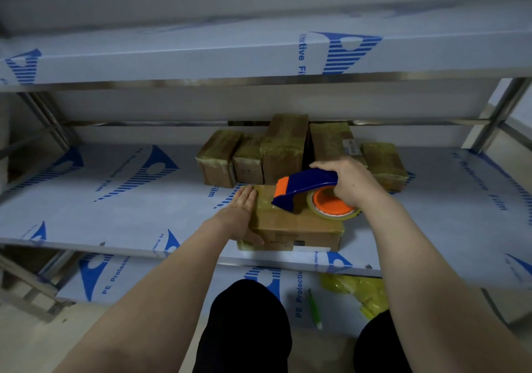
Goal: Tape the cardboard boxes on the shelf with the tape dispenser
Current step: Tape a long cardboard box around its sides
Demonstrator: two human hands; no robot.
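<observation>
Film-wrapped steel shelving fills your view. Your left hand lies flat, fingers straight, steadying the brown cardboard box at the shelf's front edge. Your right hand grips the blue-and-orange tape dispenser on the box top. You seem mid-strip; next, likely draw it across, press, cut. Taped boxes wait behind.

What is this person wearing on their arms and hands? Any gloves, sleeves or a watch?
Nothing that shows. The left hand and right hand are bare, with no gloves. The left forearm and right forearm are uncovered up to the picture's edge, so no sleeve is in view. Neither wrist carries a watch or bracelet. The only clothing visible is dark trousers over the knees.
</observation>
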